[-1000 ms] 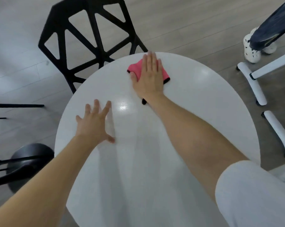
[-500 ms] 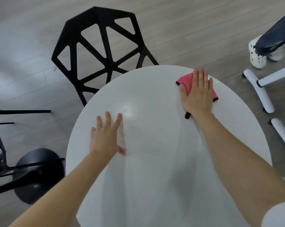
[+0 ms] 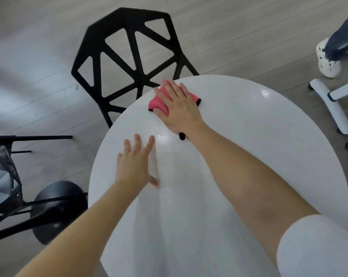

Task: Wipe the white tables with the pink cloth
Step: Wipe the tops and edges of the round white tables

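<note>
A round white table point(image 3: 259, 136) fills the middle of the view. My right hand point(image 3: 179, 105) lies flat with straight fingers on the pink cloth point(image 3: 157, 101), pressing it onto the table near the far left rim. The cloth has a black edge and a black tip that shows by my wrist. My left hand point(image 3: 136, 163) rests open on the table top, fingers spread, nearer to me and left of the right arm.
A black lattice chair point(image 3: 127, 56) stands just beyond the table's far edge. Another black chair and a round black base point(image 3: 57, 208) sit on the floor at left. White chair legs point(image 3: 335, 104) and another person's shoe point(image 3: 327, 58) are at the right.
My right hand has slid the pink cloth from the far right part of the table over to the far left rim. The left hand stays planted on the table.
</note>
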Demonstrator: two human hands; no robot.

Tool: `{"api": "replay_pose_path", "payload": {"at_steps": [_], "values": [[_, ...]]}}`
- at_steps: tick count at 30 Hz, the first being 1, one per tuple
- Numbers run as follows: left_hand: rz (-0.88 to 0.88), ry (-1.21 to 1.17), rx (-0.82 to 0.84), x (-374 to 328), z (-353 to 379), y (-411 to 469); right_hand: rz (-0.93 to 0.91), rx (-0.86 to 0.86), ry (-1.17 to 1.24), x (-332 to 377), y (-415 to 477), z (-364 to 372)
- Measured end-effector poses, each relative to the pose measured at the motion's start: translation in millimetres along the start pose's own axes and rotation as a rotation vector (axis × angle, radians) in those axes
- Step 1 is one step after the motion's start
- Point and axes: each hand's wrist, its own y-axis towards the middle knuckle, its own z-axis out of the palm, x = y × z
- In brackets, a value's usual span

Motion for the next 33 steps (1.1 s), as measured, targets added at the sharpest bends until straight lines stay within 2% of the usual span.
{"api": "replay_pose_path", "payload": {"at_steps": [4, 8, 10, 15, 20, 28, 31, 33], "values": [[0.016, 0.072, 0.063, -2.2, -11.2, -2.5, 0.314, -0.053, 0.058, -100.3, -89.0, -15.3], [-0.007, 0.321, 0.098, -38.1, -21.5, -2.8, 0.602, -0.088, 0.043, -171.3, -224.3, -17.7], [0.051, 0.342, 0.101, -76.9, -29.5, -5.3, 0.709, -0.102, 0.039, -175.0, -293.0, -14.2], [0.399, 0.209, 0.023, -180.1, -34.0, -24.8, 0.802, -0.118, 0.036, -131.8, -404.5, -2.1], [0.483, 0.282, 0.031, -212.5, -1.3, -41.5, 0.811, -0.125, 0.000, -140.6, -377.8, -2.0], [0.451, 0.257, -0.015, -214.9, 11.3, -40.1, 0.613, -0.117, 0.034, -181.0, -196.2, -16.4], [0.454, 0.258, -0.020, -214.6, 12.4, -37.7, 0.498, -0.117, 0.036, -191.4, -208.8, -14.4], [0.456, 0.264, -0.034, -213.4, 12.4, -35.8, 0.488, -0.136, 0.037, -198.2, -238.2, -13.5]]}}
